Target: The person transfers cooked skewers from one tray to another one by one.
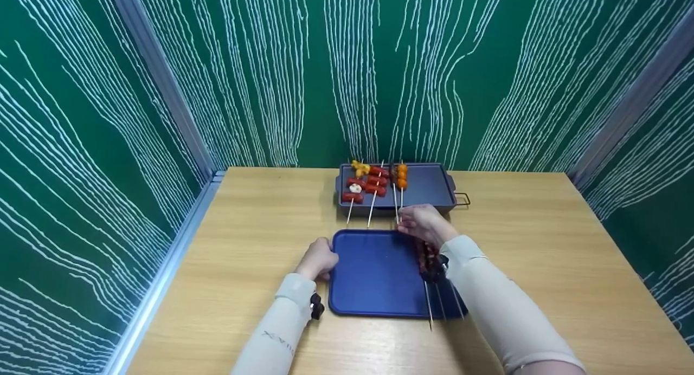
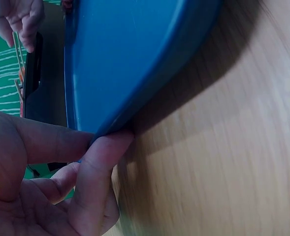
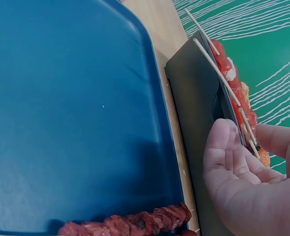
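Note:
My left hand (image 1: 318, 258) pinches the left rim of a blue tray (image 1: 374, 277) between thumb and fingers; the left wrist view shows this grip close up. My right hand (image 1: 425, 223) is at the stick ends of two skewers on the grey grill pan (image 1: 428, 185). One is an orange ball skewer (image 1: 402, 177), the other a dark meat skewer (image 1: 394, 174). In the right wrist view its fingers (image 3: 221, 140) are loosely bent around these sticks, with a gap showing. Several dark red meat skewers (image 1: 430, 261) lie on the tray's right side, partly beneath my right wrist.
Two more skewers, a sausage skewer (image 1: 352, 198) with white and yellow pieces and a red skewer (image 1: 377, 182), rest on the pan's left half, sticks toward me. A wire handle (image 1: 462, 199) juts from the pan's right. Green walls (image 1: 260, 93) enclose the wooden table (image 1: 260, 201).

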`<state>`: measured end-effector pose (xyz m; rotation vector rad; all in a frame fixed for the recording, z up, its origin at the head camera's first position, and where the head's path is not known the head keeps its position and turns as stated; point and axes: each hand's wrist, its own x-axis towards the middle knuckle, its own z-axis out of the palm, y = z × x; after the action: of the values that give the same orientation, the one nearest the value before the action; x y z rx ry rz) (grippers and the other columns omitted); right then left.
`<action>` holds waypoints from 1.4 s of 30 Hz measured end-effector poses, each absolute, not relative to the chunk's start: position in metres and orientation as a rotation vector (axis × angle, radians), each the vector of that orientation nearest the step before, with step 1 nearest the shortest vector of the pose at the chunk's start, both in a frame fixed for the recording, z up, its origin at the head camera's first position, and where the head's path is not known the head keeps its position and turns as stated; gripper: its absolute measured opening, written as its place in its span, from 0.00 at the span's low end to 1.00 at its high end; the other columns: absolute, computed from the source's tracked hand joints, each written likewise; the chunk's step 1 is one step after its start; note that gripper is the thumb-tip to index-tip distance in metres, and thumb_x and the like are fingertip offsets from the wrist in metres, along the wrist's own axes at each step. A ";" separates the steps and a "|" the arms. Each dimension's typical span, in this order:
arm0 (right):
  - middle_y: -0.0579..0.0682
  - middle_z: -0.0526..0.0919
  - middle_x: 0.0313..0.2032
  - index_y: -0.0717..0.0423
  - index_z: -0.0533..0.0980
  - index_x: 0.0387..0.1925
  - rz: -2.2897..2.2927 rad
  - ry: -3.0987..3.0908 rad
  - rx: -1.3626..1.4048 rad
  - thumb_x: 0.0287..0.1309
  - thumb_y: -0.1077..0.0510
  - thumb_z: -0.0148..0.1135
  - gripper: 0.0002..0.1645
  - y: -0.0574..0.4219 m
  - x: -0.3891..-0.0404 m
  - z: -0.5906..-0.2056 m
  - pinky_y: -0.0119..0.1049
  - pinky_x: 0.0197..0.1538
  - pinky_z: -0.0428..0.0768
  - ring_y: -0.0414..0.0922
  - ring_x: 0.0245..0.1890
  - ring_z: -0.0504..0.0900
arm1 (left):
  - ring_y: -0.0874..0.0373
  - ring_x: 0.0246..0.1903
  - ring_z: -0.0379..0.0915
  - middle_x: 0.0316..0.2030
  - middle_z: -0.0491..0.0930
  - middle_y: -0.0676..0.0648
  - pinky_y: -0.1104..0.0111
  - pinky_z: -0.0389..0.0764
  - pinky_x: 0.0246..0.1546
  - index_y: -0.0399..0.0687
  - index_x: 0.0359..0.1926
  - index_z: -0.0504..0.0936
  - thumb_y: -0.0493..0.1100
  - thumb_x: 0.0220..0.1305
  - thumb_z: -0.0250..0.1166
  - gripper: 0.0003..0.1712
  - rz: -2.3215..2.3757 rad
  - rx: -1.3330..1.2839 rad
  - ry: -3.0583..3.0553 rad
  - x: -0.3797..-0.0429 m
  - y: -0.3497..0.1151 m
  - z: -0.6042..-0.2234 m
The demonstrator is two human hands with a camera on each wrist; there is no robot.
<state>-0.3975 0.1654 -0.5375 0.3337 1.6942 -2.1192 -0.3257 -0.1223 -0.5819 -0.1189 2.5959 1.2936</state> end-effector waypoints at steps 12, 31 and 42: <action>0.47 0.80 0.26 0.65 0.72 0.46 -2.075 1.723 0.266 0.82 0.66 0.47 0.07 0.167 -0.400 -0.537 0.26 0.29 0.80 0.39 0.22 0.76 | 0.50 0.11 0.81 0.33 0.79 0.37 0.60 0.87 0.12 0.37 0.42 0.74 0.33 0.61 0.51 0.09 1.260 -0.113 2.569 -0.355 -0.131 -0.624; 0.48 0.78 0.27 0.66 0.71 0.51 -2.003 1.791 0.266 0.80 0.69 0.42 0.10 0.179 -0.401 -0.528 0.28 0.32 0.79 0.39 0.24 0.75 | 0.52 0.12 0.81 0.33 0.78 0.41 0.58 0.89 0.13 0.42 0.38 0.74 0.34 0.62 0.53 0.05 1.263 -0.111 2.587 -0.363 -0.131 -0.638; 0.51 0.83 0.28 0.71 0.67 0.57 -1.988 1.730 0.262 0.71 0.76 0.39 0.17 0.182 -0.404 -0.524 0.27 0.28 0.78 0.40 0.22 0.75 | 0.53 0.11 0.80 0.29 0.77 0.43 0.60 0.87 0.12 0.46 0.34 0.70 0.33 0.60 0.52 0.04 1.250 -0.125 2.577 -0.364 -0.131 -0.637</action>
<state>-0.4036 0.1825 -0.5236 0.2623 1.7295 -1.9884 -0.3643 -0.1307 -0.6369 -0.1253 2.5765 1.2502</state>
